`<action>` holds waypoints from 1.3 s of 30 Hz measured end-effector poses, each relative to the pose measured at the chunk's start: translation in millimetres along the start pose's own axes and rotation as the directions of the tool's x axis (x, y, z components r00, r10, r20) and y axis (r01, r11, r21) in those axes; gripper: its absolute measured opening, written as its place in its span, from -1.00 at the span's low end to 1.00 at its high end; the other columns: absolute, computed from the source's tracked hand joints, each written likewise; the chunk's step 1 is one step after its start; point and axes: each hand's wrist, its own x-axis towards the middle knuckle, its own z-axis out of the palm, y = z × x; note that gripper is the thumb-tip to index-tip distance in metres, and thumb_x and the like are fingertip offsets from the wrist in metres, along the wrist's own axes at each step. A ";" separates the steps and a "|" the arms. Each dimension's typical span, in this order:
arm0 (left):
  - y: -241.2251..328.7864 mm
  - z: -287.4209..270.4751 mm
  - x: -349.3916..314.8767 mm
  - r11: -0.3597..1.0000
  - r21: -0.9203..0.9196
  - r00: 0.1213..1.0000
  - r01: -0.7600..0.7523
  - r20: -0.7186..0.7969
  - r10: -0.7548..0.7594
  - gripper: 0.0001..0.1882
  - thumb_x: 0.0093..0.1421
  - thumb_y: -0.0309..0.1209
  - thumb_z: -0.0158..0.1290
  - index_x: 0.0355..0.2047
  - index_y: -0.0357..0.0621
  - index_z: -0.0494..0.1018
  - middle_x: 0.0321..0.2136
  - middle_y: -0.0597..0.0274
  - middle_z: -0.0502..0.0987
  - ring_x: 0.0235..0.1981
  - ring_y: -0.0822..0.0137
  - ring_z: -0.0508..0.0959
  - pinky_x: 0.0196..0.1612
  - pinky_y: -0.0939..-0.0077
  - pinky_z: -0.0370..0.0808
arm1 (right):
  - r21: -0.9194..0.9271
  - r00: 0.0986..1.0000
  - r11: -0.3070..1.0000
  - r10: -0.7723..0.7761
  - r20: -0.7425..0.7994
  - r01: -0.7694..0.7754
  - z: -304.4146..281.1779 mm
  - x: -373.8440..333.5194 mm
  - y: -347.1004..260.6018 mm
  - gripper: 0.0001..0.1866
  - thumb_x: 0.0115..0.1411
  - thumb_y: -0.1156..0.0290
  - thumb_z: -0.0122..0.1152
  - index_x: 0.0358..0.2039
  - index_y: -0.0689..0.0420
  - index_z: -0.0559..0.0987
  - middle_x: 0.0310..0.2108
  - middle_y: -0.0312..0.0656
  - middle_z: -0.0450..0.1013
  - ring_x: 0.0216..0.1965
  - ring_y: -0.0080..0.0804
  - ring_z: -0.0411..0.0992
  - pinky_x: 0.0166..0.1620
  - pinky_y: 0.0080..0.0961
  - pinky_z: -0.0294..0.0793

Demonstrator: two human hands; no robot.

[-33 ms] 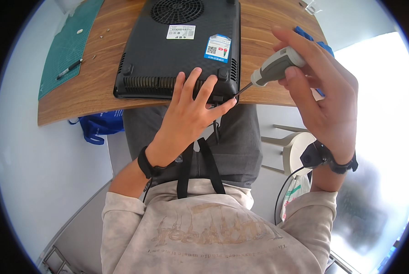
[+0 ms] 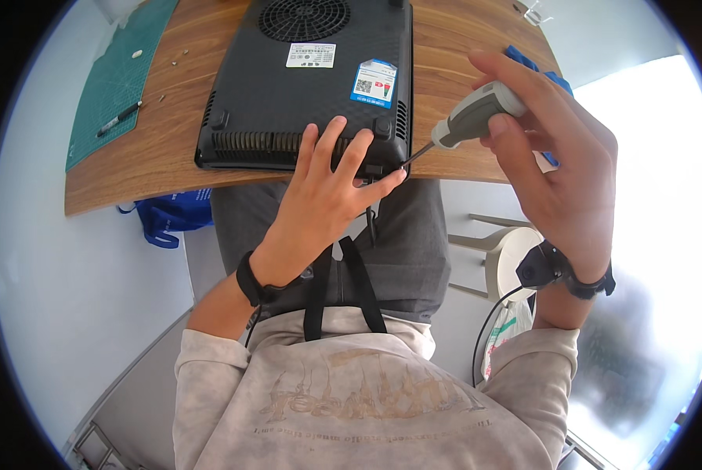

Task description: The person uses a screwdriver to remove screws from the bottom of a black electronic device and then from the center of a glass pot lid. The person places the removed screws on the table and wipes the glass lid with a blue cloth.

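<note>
A black induction cooker [image 2: 288,102] lies upside down at the table's near edge, its round fan grille, vents and rubber feet facing up. My left hand [image 2: 325,176] rests on its near edge with the fingers spread, the little finger by the near right corner. In my right hand [image 2: 559,149] is a screwdriver [image 2: 476,113] with a grey handle, held at a slant. Its shaft points down and left, and the tip meets that corner next to my left little finger. Whether a screw sits under the tip cannot be made out.
On the wooden table [image 2: 155,149] at the left lies a green cutting mat [image 2: 100,110] with a black marker [image 2: 119,117]. Several small screw-like bits [image 2: 174,63] are scattered beside it. A blue bag [image 2: 171,215] is below the table; a stool [image 2: 504,258] stands at the right.
My right hand and the screwdriver's handle have shifted very slightly to the right. The left hand and the cooker have stayed in place.
</note>
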 end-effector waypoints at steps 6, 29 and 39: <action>-0.8 0.4 -2.0 1.000 0.017 1.000 0.002 -0.004 -0.002 -0.36 0.14 -0.55 0.16 0.13 0.58 0.45 0.15 0.11 0.26 0.26 -0.12 0.25 0.24 -0.33 0.30 | -0.100 1.000 0.995 0.028 0.014 -0.026 -7.5 5.0 -6.7 -0.77 0.13 0.52 0.38 -0.18 0.25 0.63 -0.35 -0.20 0.58 -0.47 -0.56 0.51 -0.41 -0.65 0.48; 0.3 -2.6 -0.2 1.000 -0.006 1.000 0.005 0.003 -0.005 -0.36 0.15 -0.56 0.16 0.12 0.60 0.47 0.16 0.11 0.26 0.28 -0.11 0.24 0.27 -0.30 0.28 | 0.028 0.990 0.994 -0.109 0.088 0.107 1.0 6.6 -7.2 -0.86 0.12 0.70 0.15 -0.32 0.22 0.44 -0.33 -0.16 0.35 -0.40 -0.38 0.38 -0.39 -0.52 0.39; 1.3 -3.2 -0.4 1.000 -0.014 1.000 0.008 0.008 -0.008 -0.36 0.15 -0.56 0.16 0.12 0.60 0.47 0.17 0.11 0.26 0.28 -0.10 0.24 0.27 -0.30 0.28 | 0.018 0.989 0.992 -0.126 0.079 0.125 4.2 7.3 -1.2 -0.79 0.15 0.51 0.35 -0.21 0.22 0.55 -0.29 -0.20 0.52 -0.45 -0.48 0.48 -0.44 -0.55 0.47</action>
